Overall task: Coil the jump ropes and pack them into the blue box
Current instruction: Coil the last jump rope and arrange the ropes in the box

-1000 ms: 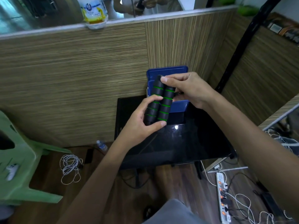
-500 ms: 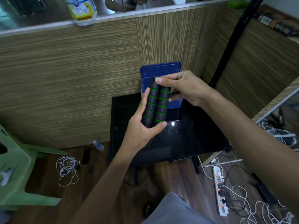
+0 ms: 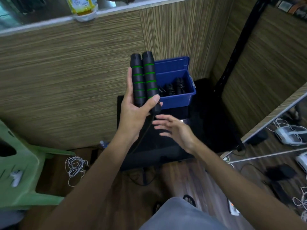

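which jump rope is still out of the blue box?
The green-ringed jump rope handles gripped upright in the left hand; the other black ropes already lie coiled inside the blue box.

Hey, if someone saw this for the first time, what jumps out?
Two black jump rope handles with green rings, held upright side by side in the left hand at centre. Just right of them, the open blue box already holds coiled ropes. The right hand hovers open below.

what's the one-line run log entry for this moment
left hand: grips both rope handles upright | right hand: open, below them | blue box: open, coiled ropes inside
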